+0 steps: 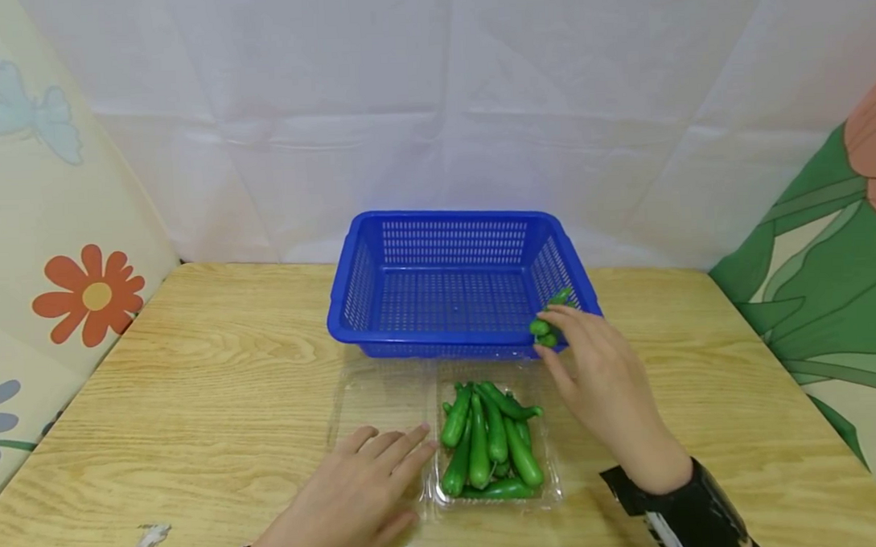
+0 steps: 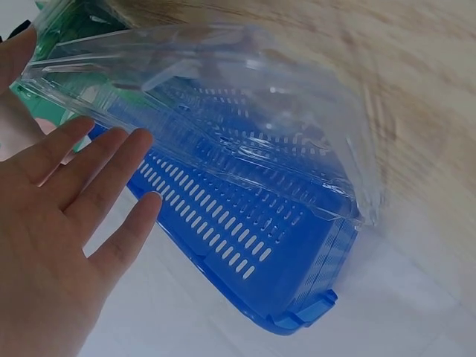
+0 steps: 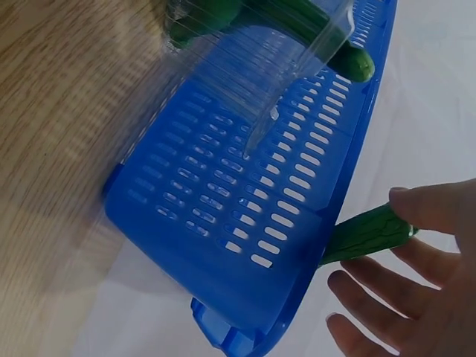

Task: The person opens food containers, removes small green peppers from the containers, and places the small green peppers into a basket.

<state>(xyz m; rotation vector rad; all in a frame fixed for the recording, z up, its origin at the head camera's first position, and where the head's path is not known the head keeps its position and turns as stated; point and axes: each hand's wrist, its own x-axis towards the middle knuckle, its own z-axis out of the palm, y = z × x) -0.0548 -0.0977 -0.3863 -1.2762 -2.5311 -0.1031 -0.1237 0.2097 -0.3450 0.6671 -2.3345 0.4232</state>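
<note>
My right hand [image 1: 608, 384] pinches green peppers [image 1: 544, 332] over the near right corner of a blue plastic basket [image 1: 440, 339]. One wrinkled green pepper [image 3: 368, 236] shows between thumb and fingers in the right wrist view, its far end hidden behind the basket's rim. Several more green peppers [image 1: 479, 449] lie piled in a clear plastic clamshell box [image 1: 552, 487] in front of the basket. Beside that box, my left hand [image 1: 351, 490] has its fingers extended near the open lid [image 1: 380, 392]; whether the fingertips touch the plastic, I cannot tell.
The wooden table [image 1: 231, 377] bears a pale worn patch [image 1: 153, 539] at the near left. Behind the basket hangs a white cloth [image 1: 403, 106]. Printed panels with flowers stand at the left and right.
</note>
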